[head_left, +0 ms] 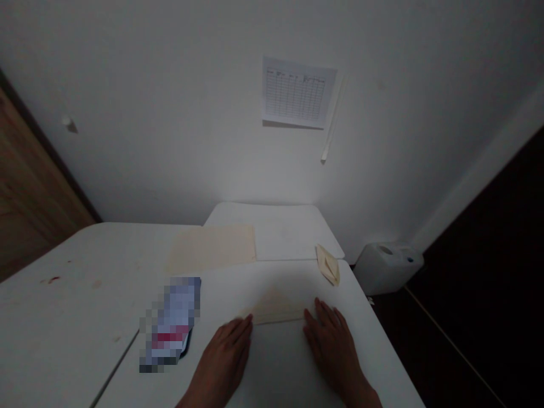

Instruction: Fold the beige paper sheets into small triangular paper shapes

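A cream piece of what looks like cloth (276, 309) lies on the white table, folded to a low peak with a straight edge towards me. My left hand (225, 357) rests at the left end of that edge, fingers stretched out and close together. At the right end, my right hand (331, 348) lies with its fingers spread, the thumb side touching the corner. Beyond it is a small folded cream packet (327, 265) of similar material. A larger cream sheet (212, 248) is spread flat at the back left.
To the left lies a blurred-out flat object (172, 323), seemingly a phone. The white table (276, 379) meets other table sections at seams. A printed sheet (297, 93) hangs on the wall. On the floor at right stands a white plastic jug (386, 266).
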A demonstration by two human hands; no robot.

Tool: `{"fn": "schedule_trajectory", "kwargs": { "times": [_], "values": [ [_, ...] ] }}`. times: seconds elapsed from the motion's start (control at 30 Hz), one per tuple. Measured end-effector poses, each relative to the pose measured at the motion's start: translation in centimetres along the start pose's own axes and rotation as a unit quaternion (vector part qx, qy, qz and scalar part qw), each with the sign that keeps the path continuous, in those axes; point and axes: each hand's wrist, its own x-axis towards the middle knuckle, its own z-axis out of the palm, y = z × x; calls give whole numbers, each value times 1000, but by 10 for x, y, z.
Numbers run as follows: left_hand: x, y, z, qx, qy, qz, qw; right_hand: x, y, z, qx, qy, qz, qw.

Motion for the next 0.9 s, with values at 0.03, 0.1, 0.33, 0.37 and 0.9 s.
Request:
{"fn": "schedule_trajectory", "kwargs": {
  "times": [0.03,0.1,0.33,0.37,0.9],
  "values": [
    [0,0,0,3,-1,0,1000,2,-1,0,-2,7,0,1000],
    [1,0,1,6,-4,2,1000,8,-8,0,0,23,-8,1000],
    [2,0,-2,11,-10,15,1000,36,-62,1,129,-15,-138,982],
    [1,1,-3,13,-11,18,1000,38,-67,3,145,-15,-140,979],
    [8,-9,-5,-77,84,-160,980,45,-75,10,157,-6,-124,980]
  ]
}}
